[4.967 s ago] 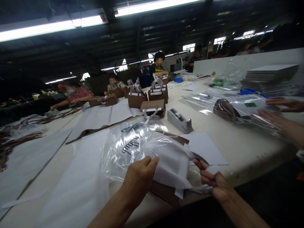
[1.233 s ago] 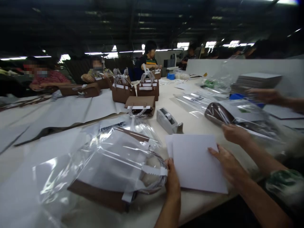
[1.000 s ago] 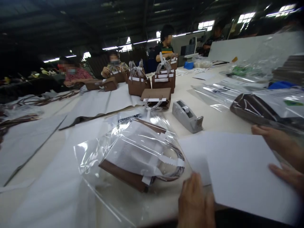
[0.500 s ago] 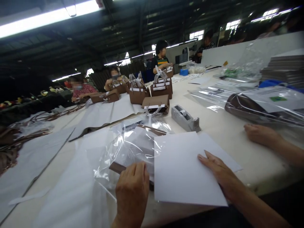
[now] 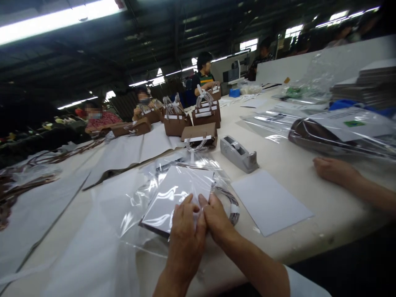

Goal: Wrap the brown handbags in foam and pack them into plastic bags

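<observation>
A brown handbag lies inside a clear plastic bag (image 5: 131, 214), and a white sheet (image 5: 173, 198) covers most of it under the shiny film. The handbag's wrapped handle (image 5: 234, 202) sticks out on the right. My left hand (image 5: 187, 231) is closed at the near edge of the plastic, fingertips over the sheet. My right hand (image 5: 218, 216) meets it there, its fingers closed at the sheet's right edge; exactly what the fingertips pinch is partly hidden. A second white sheet (image 5: 272, 202) lies flat on the table to the right.
A grey tape dispenser (image 5: 238, 154) stands behind the sheets. Several brown handbags (image 5: 177, 123) with wrapped handles stand further back. Another person's hand (image 5: 335, 170) is at the right, near a plastic-wrapped brown bag (image 5: 305, 134). Co-workers (image 5: 204, 76) sit across the table.
The white sheet has moved left from my right hand's hold into the plastic bag, over the brown handbag. My right hand has come left beside my left hand.
</observation>
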The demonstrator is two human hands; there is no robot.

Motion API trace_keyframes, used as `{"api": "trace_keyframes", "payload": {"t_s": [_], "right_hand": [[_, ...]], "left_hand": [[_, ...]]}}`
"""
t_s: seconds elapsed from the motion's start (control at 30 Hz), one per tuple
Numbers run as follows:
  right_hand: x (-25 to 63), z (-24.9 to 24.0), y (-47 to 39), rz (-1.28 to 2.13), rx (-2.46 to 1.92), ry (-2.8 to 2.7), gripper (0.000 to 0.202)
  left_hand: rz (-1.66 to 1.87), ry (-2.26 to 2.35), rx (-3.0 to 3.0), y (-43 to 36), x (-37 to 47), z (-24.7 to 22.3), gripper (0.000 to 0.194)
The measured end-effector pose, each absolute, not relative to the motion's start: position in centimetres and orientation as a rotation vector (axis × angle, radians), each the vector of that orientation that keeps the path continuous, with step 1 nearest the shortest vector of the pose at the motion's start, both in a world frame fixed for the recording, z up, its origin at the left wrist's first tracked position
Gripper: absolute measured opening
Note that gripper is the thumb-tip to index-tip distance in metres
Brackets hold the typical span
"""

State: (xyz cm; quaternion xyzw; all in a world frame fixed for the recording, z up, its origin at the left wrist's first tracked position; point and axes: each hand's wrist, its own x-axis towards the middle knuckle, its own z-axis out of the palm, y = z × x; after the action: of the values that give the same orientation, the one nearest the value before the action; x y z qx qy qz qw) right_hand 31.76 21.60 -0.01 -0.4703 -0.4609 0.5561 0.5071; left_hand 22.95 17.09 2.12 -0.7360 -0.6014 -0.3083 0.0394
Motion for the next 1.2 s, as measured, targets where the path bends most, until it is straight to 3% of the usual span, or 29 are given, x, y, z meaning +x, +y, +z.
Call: {"api": "trace_keyframes", "payload": {"t_s": [0.13,0.23,0.3,0.4,0.6,0.77,0.97,1.1,1.2], "right_hand": [[37.1,0.8,20.7,1.369,-1.104,-1.368,0.042],[45.1,-0.2,20.9,0.906,-1.194,-1.769,0.046],[51.0,-2.0,22.0,0.649,-1.257,-2.152,0.076],[57.7,-5.3,24.4,0.659,-1.380,-2.485,0.090],[59.4,-8.1,23.7,0.688,-1.259,-2.577,0.062],[58.0,-8.6,18.2,0.498,-1.062,-2.707,0.065],[57.1,-8.7,17.1,0.351,-0.958,-2.671,0.044],[56.1,-7.4,18.4,0.267,-1.003,-2.610,0.030],[55.7,-6.6,18.6,0.229,-1.071,-2.399,0.026]], "left_hand": [[-0.759,-1.604,-2.359,17.9,21.1,-0.3,0.047],[-0.601,-1.429,-2.403,18.4,19.8,-1.0,0.043],[-0.552,-1.373,-2.412,18.7,19.3,-0.9,0.042],[-0.549,-1.357,-2.404,19.0,19.1,-0.3,0.042],[-0.739,-1.328,-2.320,16.8,22.0,1.5,0.045],[-0.824,-0.948,-2.607,12.8,28.7,-2.6,0.040],[-0.780,-1.166,-2.715,12.7,32.3,-9.4,0.027],[-0.775,-1.267,-2.665,14.4,32.2,-9.1,0.033],[-0.770,-1.347,-2.631,15.6,32.4,-7.8,0.023]]}}
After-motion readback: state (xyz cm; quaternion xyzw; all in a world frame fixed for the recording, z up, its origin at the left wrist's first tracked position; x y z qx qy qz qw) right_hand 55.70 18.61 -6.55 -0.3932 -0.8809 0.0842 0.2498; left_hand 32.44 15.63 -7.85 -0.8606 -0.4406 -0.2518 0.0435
